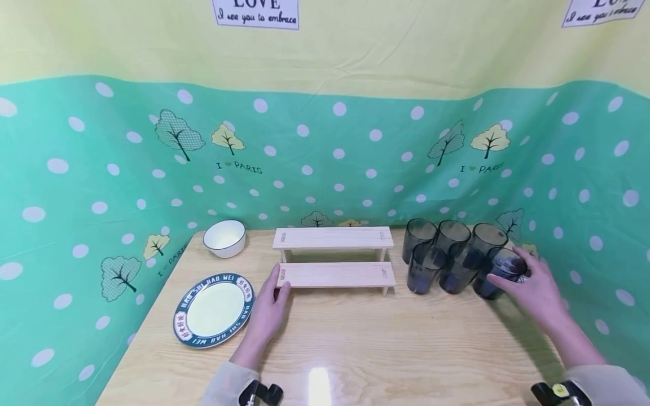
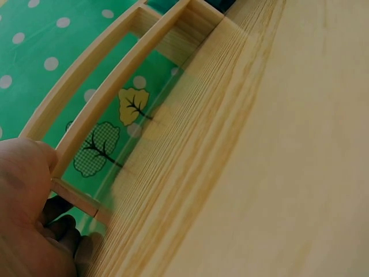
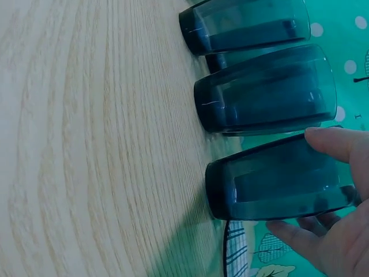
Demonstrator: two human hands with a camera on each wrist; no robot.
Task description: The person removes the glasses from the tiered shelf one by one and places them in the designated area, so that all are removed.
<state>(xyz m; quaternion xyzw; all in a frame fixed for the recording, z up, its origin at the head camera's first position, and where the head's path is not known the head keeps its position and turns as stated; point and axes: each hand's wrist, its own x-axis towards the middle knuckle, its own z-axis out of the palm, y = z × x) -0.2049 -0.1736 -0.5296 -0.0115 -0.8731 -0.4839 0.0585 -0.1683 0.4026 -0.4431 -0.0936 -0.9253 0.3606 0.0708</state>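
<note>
A low wooden two-step rack (image 1: 335, 274) stands at the table's middle back. My left hand (image 1: 269, 307) grips the left end of its lower step, thumb at the front edge; the left wrist view shows the hand (image 2: 26, 208) around that end. Several dark tinted drinking glasses (image 1: 425, 265) stand upright in two rows at the back right. With thumb and fingers on opposite sides, my right hand (image 1: 538, 290) holds the front-right glass (image 3: 277, 182) near its rim. Its base is at the tabletop in the right wrist view.
On the left lie a white plate with a blue lettered rim (image 1: 190, 332) and, behind it, a white bowl (image 1: 225, 239). A blue-checked item (image 3: 236, 248) shows partly beyond the held glass. Green dotted cloth (image 1: 335, 163) hangs behind and beside the wooden table (image 1: 381, 349).
</note>
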